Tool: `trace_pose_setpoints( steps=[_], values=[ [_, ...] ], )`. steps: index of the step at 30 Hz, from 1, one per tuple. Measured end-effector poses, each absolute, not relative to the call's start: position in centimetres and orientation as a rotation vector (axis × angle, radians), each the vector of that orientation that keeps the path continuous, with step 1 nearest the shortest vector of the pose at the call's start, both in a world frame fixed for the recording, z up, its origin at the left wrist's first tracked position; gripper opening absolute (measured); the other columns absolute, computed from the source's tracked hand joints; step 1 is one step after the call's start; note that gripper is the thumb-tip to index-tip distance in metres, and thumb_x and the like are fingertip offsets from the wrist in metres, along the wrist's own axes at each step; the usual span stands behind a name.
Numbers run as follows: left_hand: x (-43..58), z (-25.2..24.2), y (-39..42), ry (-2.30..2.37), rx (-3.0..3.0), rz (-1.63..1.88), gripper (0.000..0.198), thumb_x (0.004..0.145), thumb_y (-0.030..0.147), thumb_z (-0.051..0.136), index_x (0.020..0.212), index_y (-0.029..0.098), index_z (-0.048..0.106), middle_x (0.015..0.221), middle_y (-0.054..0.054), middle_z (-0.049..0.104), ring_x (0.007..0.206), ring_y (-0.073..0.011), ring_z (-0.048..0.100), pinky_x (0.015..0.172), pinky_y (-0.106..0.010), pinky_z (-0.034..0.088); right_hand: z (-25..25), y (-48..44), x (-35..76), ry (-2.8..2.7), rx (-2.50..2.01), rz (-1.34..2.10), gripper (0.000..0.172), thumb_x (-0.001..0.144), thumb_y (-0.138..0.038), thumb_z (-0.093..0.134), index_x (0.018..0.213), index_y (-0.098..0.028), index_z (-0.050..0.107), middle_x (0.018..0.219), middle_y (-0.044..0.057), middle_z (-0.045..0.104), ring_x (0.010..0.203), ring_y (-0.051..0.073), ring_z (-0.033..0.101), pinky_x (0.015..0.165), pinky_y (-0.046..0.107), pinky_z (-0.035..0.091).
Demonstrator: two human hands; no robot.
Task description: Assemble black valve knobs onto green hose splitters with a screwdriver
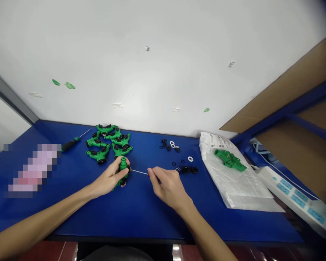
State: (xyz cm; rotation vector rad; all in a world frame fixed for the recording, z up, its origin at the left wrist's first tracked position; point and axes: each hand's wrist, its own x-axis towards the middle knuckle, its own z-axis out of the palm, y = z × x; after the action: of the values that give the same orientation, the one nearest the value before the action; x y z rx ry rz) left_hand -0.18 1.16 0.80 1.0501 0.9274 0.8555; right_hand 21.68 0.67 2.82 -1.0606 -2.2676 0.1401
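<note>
Left hand (108, 177) grips a green connector (123, 164), right hand (170, 186) is closed on a thin driver (140, 172).
In the head view, the connector is above the middle of the bench's (141, 221) near edge, and the driver's shaft reaches to its black knob; exact contact I cannot tell. About six finished-looking connectors (99, 154) lie by the far edge, left of middle, with black knobs fitted; the held one seems partly done. The green pieces (230, 160) on the bag (220, 181), along the right edge, and the loose black parts (189, 170) and white rings (190, 158) appear unused. A second driver (69, 145) lies toward the far left corner, a power strip (293, 195) beside the bag. Nothing visible blocks the shaft; the right hand hides the handle.
</note>
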Motion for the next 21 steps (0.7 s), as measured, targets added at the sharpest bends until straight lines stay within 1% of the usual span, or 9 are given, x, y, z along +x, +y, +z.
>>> trace_pose_setpoints(
  steps=[2,6,9,12,15,17,18,20,21],
  values=[
    [-0.1,0.9,1.1,0.893,1.034,0.831,0.026,0.084,0.038,0.067,0.095,0.021,0.051,0.085,0.000,0.053,0.066,-0.0124,0.048,0.054,-0.027,0.050,3.3,0.8,21.9,-2.193,-1.161,0.294,0.040,0.100,-0.026,0.041,0.061,-0.019,0.049,0.049,-0.004,0.046,0.041,0.009,0.039,0.046,0.025,0.029],
    [-0.4,1.6,1.6,0.833,0.808,0.945,0.020,0.083,0.026,0.068,0.097,0.022,0.055,0.086,-0.002,0.059,0.073,-0.0168,0.056,0.052,-0.028,0.051,3.7,2.2,23.4,-2.028,-1.315,0.491,0.036,0.099,-0.035,0.043,0.072,-0.019,0.061,0.054,-0.002,0.056,0.046,0.011,0.050,0.050,0.023,0.037],
    [-0.9,2.2,1.9,0.848,0.595,0.953,0.020,0.084,0.020,0.065,0.103,0.021,0.059,0.099,-0.008,0.066,0.094,-0.0241,0.063,0.060,-0.031,0.055,2.2,3.8,24.4,-1.894,-1.497,0.299,0.029,0.096,-0.035,0.046,0.085,-0.018,0.065,0.067,0.003,0.068,0.057,0.017,0.062,0.057,0.026,0.044],
    [-1.4,2.3,1.8,0.756,0.464,0.843,0.030,0.085,0.021,0.060,0.115,0.018,0.061,0.116,-0.016,0.067,0.113,-0.0323,0.061,0.066,-0.035,0.056,0.0,4.8,24.3,-1.947,-1.659,0.121,0.019,0.093,-0.032,0.052,0.092,-0.018,0.065,0.077,0.008,0.072,0.067,0.022,0.066,0.062,0.031,0.048],
    [-1.5,1.8,1.5,0.621,0.489,0.756,0.043,0.082,0.018,0.062,0.124,0.016,0.057,0.125,-0.020,0.065,0.120,-0.0370,0.059,0.056,-0.029,0.055,-1.0,4.7,23.2,-2.046,-1.650,0.021,0.015,0.091,-0.027,0.055,0.084,-0.018,0.065,0.084,0.012,0.070,0.078,0.026,0.065,0.069,0.037,0.051],
    [-1.4,1.4,1.3,0.598,0.521,0.705,0.043,0.083,0.023,0.061,0.126,0.016,0.056,0.119,-0.021,0.068,0.112,-0.0362,0.064,0.046,-0.024,0.052,-0.7,3.9,22.2,-2.091,-1.434,0.097,0.013,0.090,-0.025,0.056,0.090,-0.017,0.065,0.095,0.014,0.066,0.087,0.026,0.062,0.077,0.040,0.052],
    [-1.2,1.3,1.3,0.614,0.536,0.684,0.041,0.086,0.027,0.060,0.125,0.016,0.056,0.111,-0.020,0.071,0.101,-0.0340,0.069,0.042,-0.022,0.049,-0.4,3.4,21.7,-2.113,-1.281,0.206,0.014,0.091,-0.025,0.056,0.098,-0.017,0.064,0.099,0.013,0.065,0.088,0.024,0.061,0.079,0.039,0.052],
    [-0.9,1.2,1.2,0.682,0.569,0.653,0.037,0.089,0.035,0.057,0.121,0.017,0.057,0.089,-0.015,0.075,0.068,-0.0252,0.073,0.034,-0.020,0.045,0.3,2.3,20.6,-2.166,-0.973,0.503,0.025,0.091,-0.027,0.058,0.115,-0.019,0.059,0.103,0.010,0.062,0.082,0.018,0.061,0.077,0.034,0.054],
    [-0.7,1.2,1.1,0.721,0.586,0.644,0.035,0.089,0.037,0.057,0.118,0.019,0.057,0.079,-0.011,0.074,0.052,-0.0197,0.067,0.032,-0.019,0.044,0.6,1.9,20.2,-2.180,-0.865,0.618,0.030,0.090,-0.029,0.060,0.119,-0.021,0.057,0.104,0.009,0.061,0.079,0.017,0.060,0.075,0.032,0.054]
  ],
)
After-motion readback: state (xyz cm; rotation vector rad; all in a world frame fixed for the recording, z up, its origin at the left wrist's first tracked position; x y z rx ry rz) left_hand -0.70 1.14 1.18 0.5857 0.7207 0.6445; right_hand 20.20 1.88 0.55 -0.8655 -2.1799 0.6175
